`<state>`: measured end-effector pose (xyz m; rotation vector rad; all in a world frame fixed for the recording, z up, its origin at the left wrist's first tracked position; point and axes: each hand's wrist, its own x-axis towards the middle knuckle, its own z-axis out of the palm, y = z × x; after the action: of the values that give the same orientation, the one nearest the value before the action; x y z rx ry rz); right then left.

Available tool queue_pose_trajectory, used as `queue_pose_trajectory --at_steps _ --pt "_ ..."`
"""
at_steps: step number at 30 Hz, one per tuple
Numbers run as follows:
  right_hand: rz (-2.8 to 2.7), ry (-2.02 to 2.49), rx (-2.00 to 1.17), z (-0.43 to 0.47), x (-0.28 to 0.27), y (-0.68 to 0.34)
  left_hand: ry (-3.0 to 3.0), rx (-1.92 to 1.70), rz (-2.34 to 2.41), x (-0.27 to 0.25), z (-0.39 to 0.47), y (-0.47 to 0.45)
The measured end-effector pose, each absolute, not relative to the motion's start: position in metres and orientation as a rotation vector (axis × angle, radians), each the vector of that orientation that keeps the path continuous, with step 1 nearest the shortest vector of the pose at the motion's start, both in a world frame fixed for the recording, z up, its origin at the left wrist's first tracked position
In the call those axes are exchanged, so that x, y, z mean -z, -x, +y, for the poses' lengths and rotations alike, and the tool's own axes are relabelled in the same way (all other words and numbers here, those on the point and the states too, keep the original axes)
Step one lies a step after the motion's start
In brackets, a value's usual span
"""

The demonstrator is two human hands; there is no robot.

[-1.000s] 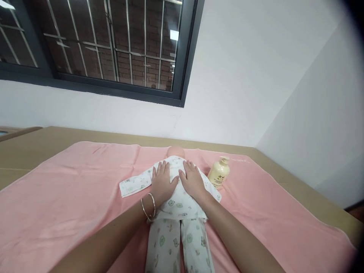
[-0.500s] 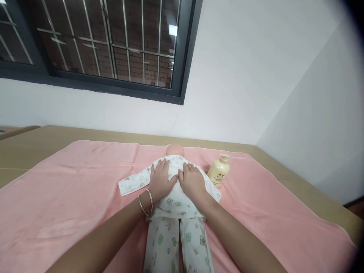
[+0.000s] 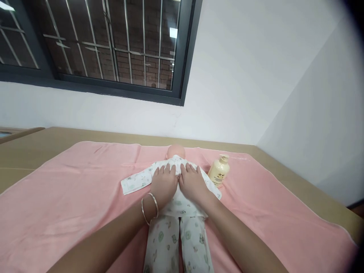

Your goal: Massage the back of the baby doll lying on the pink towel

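Head view: doll (image 3: 182,206) beneath both hands (image 3: 165,185) (image 3: 193,184)

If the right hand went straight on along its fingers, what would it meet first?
Sliding over the shirt beneath it, the right hand would probably meet the doll's head first, though depth is hard to judge.

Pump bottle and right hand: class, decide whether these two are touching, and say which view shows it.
Apart: the head view shows part of the patterned white sleeve between the right hand and the pump bottle.

Left grip (image 3: 164,185) now nearer right grip (image 3: 193,184)
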<state>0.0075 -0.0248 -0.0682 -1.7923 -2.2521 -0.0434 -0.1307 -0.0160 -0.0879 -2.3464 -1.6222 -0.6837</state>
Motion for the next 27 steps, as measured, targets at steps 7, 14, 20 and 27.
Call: queue_pose_trajectory --at_steps 7,14,20,27 --pt "-2.262 1.733 0.013 -0.020 0.063 -0.016 2.311 0.783 -1.649 0.099 -0.008 0.129" --pt "-2.116 1.782 -0.069 0.016 0.089 -0.024 2.309 0.839 -1.718 0.113 0.017 0.137" --pt "-2.299 1.694 0.200 -0.032 0.067 -0.001 2.297 0.889 -1.501 0.096 -0.011 0.132" --pt "-2.193 1.623 -0.016 -0.003 0.072 -0.021 2.322 0.894 -1.604 0.104 0.010 0.138"
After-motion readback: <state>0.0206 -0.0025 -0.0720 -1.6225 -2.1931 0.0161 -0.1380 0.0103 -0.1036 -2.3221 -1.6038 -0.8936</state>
